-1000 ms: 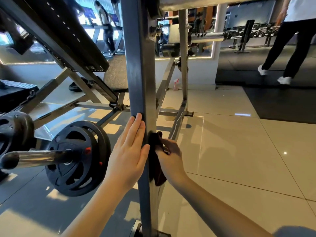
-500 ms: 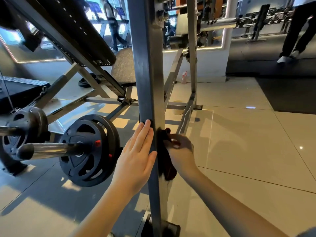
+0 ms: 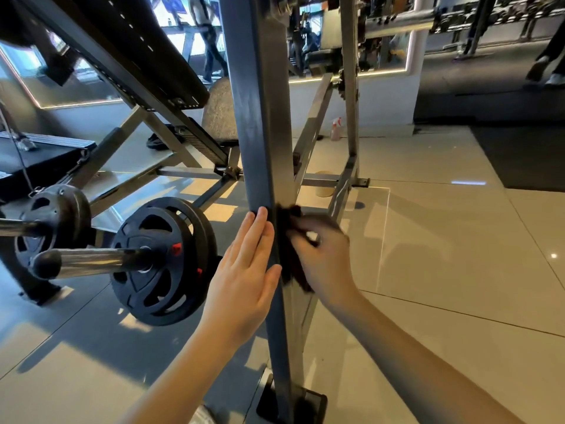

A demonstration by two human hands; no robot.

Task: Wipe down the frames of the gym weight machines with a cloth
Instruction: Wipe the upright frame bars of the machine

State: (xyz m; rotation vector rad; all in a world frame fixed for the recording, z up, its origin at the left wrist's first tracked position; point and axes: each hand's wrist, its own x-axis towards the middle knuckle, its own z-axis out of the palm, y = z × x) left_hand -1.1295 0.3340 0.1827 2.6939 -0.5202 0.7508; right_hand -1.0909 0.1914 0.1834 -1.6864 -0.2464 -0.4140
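Note:
A grey steel upright post [image 3: 260, 123] of the weight machine frame runs from the top of the view down to a black foot [image 3: 308, 402] on the floor. My left hand [image 3: 244, 280] lies flat against the post's left face, fingers straight and pointing up. My right hand [image 3: 324, 258] grips a dark cloth [image 3: 287, 240] and presses it to the post's right face at the same height. Most of the cloth is hidden between my palm and the post.
Black weight plates [image 3: 162, 258] hang on a chrome bar [image 3: 91, 261] to the left. An angled padded bench [image 3: 122, 47] and more frame bars stand behind. A spray bottle [image 3: 335, 130] stands by the far wall. Tiled floor [image 3: 458, 270] lies to the right, where a person's feet [image 3: 544, 71] pass.
The view has tipped down and drawn closer, and the post's foot now shows. Both hands stay on the post; the right hand's cloth has shifted slightly along it.

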